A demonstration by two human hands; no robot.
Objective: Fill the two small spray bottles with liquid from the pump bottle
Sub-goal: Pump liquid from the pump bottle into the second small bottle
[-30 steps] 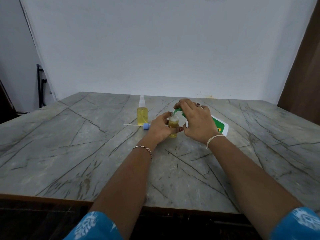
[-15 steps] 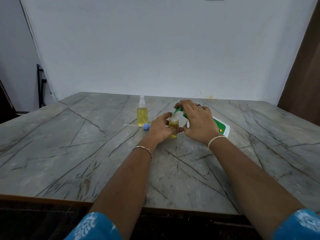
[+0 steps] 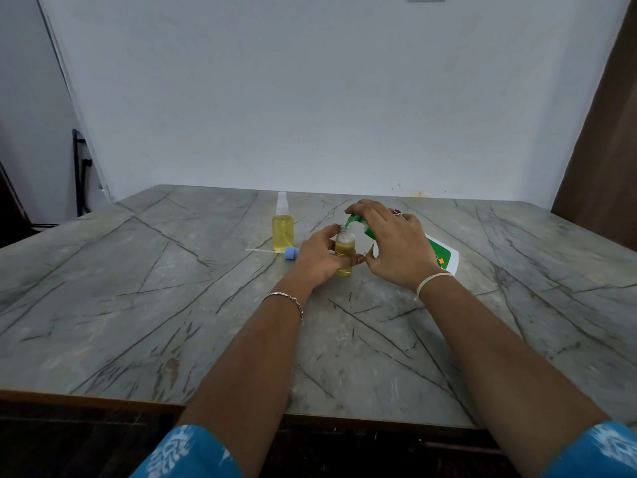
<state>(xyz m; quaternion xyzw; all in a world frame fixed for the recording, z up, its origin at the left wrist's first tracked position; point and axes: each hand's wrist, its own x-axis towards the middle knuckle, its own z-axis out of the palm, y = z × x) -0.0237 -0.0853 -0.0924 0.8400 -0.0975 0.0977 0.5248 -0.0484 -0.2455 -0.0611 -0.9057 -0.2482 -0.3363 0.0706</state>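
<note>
Pump bottle [image 3: 443, 259] tipped over the open spray bottle [image 3: 344, 246]
The left hand [image 3: 319, 258] wraps its fingers round the open spray bottle, upright on the surface [image 3: 172, 305] and partly full of yellow liquid; the right hand [image 3: 396, 248] grips the tilted pump bottle, its green spout [image 3: 352, 221] at the bottle's mouth. Nothing has visibly shifted since half a second ago. To the left stands the capped spray bottle [image 3: 283, 229], with a loose blue spray cap [image 3: 291, 253] just beside it
</note>
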